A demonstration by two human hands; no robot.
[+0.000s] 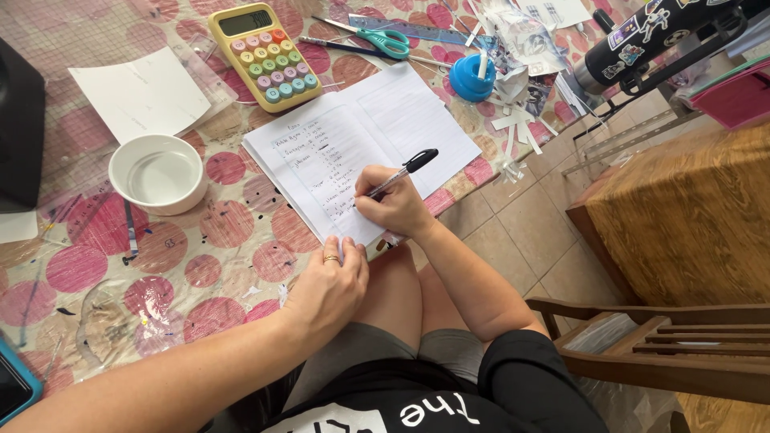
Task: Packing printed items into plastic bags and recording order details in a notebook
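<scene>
An open notebook (401,120) with handwritten lines lies at the table's near edge. My right hand (397,207) grips a black pen (405,170) with its tip on the left page. My left hand (329,287), a ring on one finger, rests on the notebook's near corner at the table edge and holds nothing; its fingers are curled.
A white bowl (158,171) sits left of the notebook. A yellow calculator (265,54), teal scissors (377,37), a blue cap-like object (472,76) and paper scraps lie beyond. The table carries a pink-dotted cloth (224,224). A wooden chair (658,345) stands to the right.
</scene>
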